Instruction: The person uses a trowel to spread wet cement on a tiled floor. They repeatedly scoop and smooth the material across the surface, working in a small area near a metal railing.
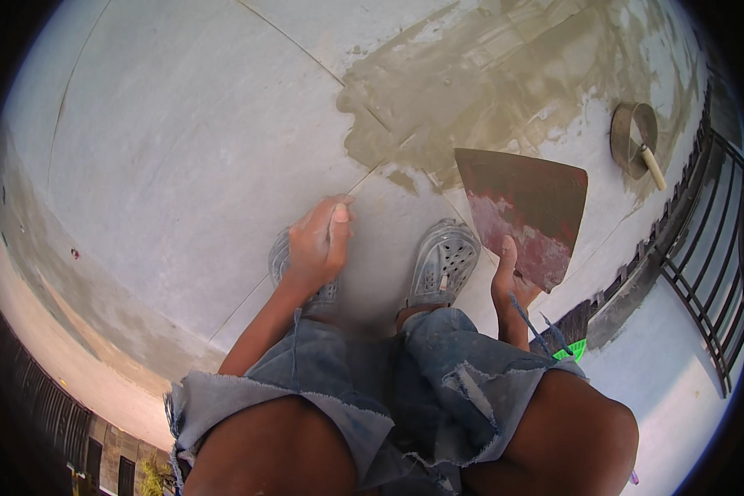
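Observation:
My left hand [318, 244] is closed, thumb pressed against the curled fingers, just above the pale floor [182, 165]. Whatever it may pinch is too small or hidden to make out. In my right hand [511, 285] is a flat, trapezoid spreader plate [525, 211], worn red with a grey-brown coating over its wide far end. The thumb lies on its face, and the other fingers go behind it. Beyond both hands, a wet grey-brown patch of cement-like paste [488, 83] is smeared over the floor and its joint lines.
A round, shallow pan [625, 140] at the far right has a tool with a pale handle [653, 168] leaning in it. Dark metal bars [707, 273] edge the right side. My grey clogs [442, 264] stand between the hands. Something bright green [570, 350] shows beside my right knee.

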Tool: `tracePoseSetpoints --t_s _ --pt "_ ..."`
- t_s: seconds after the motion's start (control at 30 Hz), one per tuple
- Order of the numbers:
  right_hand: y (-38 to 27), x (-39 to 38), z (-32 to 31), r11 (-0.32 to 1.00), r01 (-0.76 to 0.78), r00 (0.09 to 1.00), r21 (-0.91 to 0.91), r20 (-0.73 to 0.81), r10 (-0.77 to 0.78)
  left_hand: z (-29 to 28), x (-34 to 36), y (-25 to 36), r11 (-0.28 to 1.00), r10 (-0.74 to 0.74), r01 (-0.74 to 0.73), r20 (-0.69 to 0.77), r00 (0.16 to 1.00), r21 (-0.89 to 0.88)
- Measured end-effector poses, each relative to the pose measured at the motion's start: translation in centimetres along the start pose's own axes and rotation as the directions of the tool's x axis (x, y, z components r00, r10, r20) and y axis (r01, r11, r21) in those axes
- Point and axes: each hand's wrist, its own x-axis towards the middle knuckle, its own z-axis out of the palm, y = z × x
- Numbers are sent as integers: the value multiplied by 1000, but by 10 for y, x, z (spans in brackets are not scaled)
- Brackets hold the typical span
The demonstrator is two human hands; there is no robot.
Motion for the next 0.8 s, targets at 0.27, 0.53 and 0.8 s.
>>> tracePoseSetpoints --t_s 0.27,0.53,0.8 --pt "48 -13 -4 996 51 997 -75 65 -46 1 1 2 1000 -5 5 0 1000 -4" --pt "16 -6 1 987 133 990 -86 -44 -137 0 1 4 1000 -22 22 7 1000 1" --pt "14 -5 4 1000 -3 998 -22 -70 1 1 1 2 1000 -11 11 4 1000 4"
